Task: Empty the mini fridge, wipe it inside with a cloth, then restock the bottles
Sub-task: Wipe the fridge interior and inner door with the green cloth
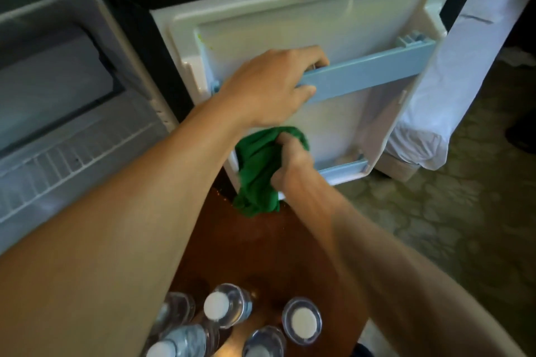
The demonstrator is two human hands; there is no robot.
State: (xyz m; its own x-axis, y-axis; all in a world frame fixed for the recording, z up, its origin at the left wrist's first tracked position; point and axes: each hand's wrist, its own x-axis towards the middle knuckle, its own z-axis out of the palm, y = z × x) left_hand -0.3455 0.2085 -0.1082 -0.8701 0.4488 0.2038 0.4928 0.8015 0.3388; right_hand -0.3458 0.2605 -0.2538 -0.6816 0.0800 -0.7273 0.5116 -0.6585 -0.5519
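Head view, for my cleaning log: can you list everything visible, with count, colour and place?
fridge door: one, white inside, swung open ahead
door rails: two, light blue, upper and lower across the door
wire shelf: one, white, inside the fridge at left
cloth: one, green, in front of the door's lower half
bottles: at least five, clear with white caps, standing on the wooden surface
wooden surface: one, brown, below the door
bed sheet: one, white, right of the door
carpet: one, patterned greenish, at right
left hand: fingers curled over the upper rail
right hand: grips the cloth
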